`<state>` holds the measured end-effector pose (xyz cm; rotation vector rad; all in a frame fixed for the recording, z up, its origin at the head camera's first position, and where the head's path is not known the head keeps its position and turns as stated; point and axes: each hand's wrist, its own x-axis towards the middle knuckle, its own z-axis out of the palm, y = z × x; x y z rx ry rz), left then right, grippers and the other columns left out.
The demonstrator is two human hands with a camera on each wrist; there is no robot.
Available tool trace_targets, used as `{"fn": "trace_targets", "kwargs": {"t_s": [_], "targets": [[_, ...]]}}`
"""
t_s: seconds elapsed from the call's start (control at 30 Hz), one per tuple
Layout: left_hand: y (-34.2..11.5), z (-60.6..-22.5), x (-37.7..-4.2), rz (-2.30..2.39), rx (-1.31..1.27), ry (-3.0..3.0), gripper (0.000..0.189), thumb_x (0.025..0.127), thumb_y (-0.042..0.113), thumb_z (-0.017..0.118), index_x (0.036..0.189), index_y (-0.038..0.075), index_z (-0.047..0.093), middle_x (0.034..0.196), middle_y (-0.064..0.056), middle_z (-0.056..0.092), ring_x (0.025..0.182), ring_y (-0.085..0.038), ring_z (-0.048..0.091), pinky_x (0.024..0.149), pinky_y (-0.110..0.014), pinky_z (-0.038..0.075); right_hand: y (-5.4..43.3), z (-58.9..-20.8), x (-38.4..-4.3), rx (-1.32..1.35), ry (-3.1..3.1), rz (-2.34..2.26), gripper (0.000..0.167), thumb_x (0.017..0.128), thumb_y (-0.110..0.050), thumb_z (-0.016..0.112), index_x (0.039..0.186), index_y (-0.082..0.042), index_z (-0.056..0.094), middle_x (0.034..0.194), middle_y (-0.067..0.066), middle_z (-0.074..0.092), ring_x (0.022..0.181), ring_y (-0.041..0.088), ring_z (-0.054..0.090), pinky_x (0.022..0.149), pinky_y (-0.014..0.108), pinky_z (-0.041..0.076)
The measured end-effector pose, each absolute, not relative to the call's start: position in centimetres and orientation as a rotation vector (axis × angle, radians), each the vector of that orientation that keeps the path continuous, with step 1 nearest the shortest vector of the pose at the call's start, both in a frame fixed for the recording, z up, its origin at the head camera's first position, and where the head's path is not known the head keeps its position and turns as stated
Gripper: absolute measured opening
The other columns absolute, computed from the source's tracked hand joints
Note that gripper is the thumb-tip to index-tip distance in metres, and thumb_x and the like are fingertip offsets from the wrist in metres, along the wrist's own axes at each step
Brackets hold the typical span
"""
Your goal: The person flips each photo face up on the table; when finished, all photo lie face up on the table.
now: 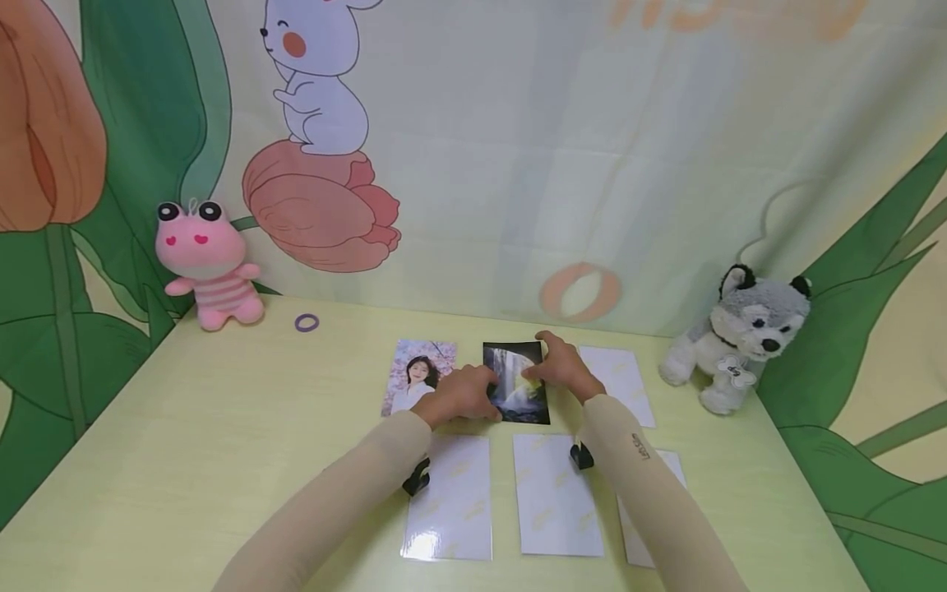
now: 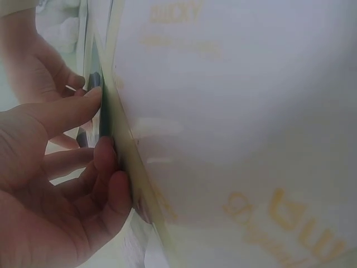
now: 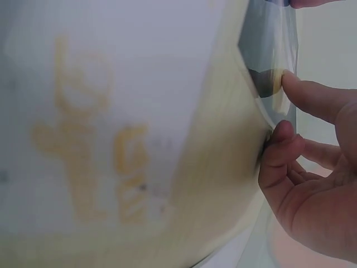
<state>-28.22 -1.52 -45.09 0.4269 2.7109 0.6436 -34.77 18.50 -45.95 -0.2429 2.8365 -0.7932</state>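
A dark waterfall photo [image 1: 512, 386] lies in the back row of cards on the table, between my two hands. My left hand [image 1: 466, 393] pinches its left edge, thumb on the picture side and fingers curled at the border. At the opposite edge my right hand [image 1: 565, 368] holds it, with the thumb [image 3: 312, 97] over the glossy face in the right wrist view. Just left of it is a portrait photo [image 1: 405, 362] with pink blossoms, partly covered by my left hand. A white card [image 1: 621, 386] lies face down to the right.
In the front row lie more white cards: a left card [image 1: 450, 501], a middle card [image 1: 558, 497] and a right card [image 1: 639, 530] partly under my sleeve. A pink plush frog [image 1: 214, 271], a purple ring [image 1: 307, 322] and a grey plush dog [image 1: 747, 337] stand or lie along the back.
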Motion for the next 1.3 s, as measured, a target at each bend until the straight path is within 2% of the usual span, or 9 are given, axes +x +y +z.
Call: {"fn": "trace_targets", "kwargs": {"t_s": [0.43,0.7,0.8,0.9,0.97,1.07,1.13,1.2,1.3], "targets": [[-1.1,-44.8,-28.3,0.575,0.460,2.725,0.061,0.082,0.031,0.082,0.136,0.012,0.061,0.127,-0.010,0.068,0.102,-0.028,0.066,0.083,-0.045,0.054,18.8,-45.7,-34.7,-0.245,2.830,-0.803,0.079,0.084,-0.022,0.080,0.148,0.002,0.040,0.118,0.024,0.065,0.099,0.034,0.064,0.091,0.048,0.050],[-0.9,-44.6,-28.2,0.540,0.456,2.719,0.056,0.084,0.031,0.080,0.134,0.014,0.061,0.126,-0.009,0.067,0.103,-0.029,0.066,0.084,-0.045,0.054,20.0,-45.5,-34.6,-0.230,2.743,-0.967,0.084,0.085,-0.020,0.079,0.153,-0.004,0.033,0.118,0.027,0.062,0.092,0.032,0.063,0.076,0.040,0.052],[-0.9,-44.6,-28.3,0.543,0.481,2.747,0.044,0.086,0.030,0.078,0.125,0.013,0.067,0.114,-0.007,0.071,0.091,-0.025,0.067,0.075,-0.041,0.054,21.1,-45.2,-34.7,-0.190,2.698,-1.060,0.083,0.089,-0.022,0.076,0.155,-0.007,0.029,0.125,0.028,0.056,0.093,0.032,0.064,0.075,0.039,0.054],[-0.8,-44.5,-28.4,0.593,0.491,2.801,0.025,0.087,0.029,0.077,0.104,0.012,0.071,0.090,-0.004,0.070,0.070,-0.020,0.062,0.059,-0.035,0.048,22.5,-44.8,-34.8,-0.169,2.706,-1.098,0.081,0.091,-0.023,0.074,0.156,-0.008,0.028,0.127,0.028,0.054,0.093,0.034,0.065,0.076,0.039,0.054],[-0.7,-44.6,-28.7,0.645,0.501,2.834,0.017,0.087,0.028,0.075,0.092,0.013,0.068,0.076,0.000,0.064,0.059,-0.016,0.055,0.052,-0.032,0.041,23.6,-44.6,-34.9,-0.157,2.732,-1.095,0.080,0.091,-0.023,0.074,0.155,-0.007,0.030,0.126,0.028,0.055,0.094,0.034,0.065,0.078,0.039,0.054],[-0.2,-44.5,-28.9,0.686,0.535,2.861,0.021,0.091,0.030,0.072,0.087,0.010,0.064,0.065,0.002,0.049,0.054,-0.015,0.040,0.050,-0.030,0.029,25.3,-44.4,-34.9,-0.143,2.768,-1.068,0.079,0.090,-0.024,0.074,0.154,-0.005,0.031,0.124,0.028,0.057,0.099,0.036,0.062,0.081,0.041,0.053],[0.3,-44.5,-29.0,0.673,0.558,2.894,0.023,0.092,0.033,0.071,0.092,0.011,0.065,0.070,0.002,0.052,0.055,-0.014,0.040,0.050,-0.029,0.030,26.3,-44.4,-34.9,-0.128,2.781,-1.051,0.080,0.089,-0.024,0.075,0.154,-0.005,0.032,0.125,0.028,0.058,0.104,0.039,0.062,0.083,0.043,0.052],[0.8,-44.5,-29.1,0.642,0.587,2.927,0.027,0.093,0.036,0.070,0.102,0.010,0.068,0.080,-0.001,0.062,0.057,-0.016,0.049,0.051,-0.030,0.037,27.4,-44.3,-34.9,-0.129,2.794,-1.020,0.081,0.089,-0.024,0.074,0.154,-0.004,0.030,0.128,0.030,0.057,0.111,0.042,0.060,0.087,0.047,0.051],[1.7,-44.8,-29.5,0.558,0.628,2.983,0.036,0.093,0.041,0.070,0.119,0.016,0.069,0.109,-0.003,0.071,0.079,-0.021,0.067,0.063,-0.037,0.053,29.0,-44.1,-34.9,-0.146,2.799,-0.948,0.082,0.090,-0.023,0.074,0.155,-0.004,0.027,0.135,0.032,0.052,0.121,0.046,0.056,0.096,0.053,0.048]]}}
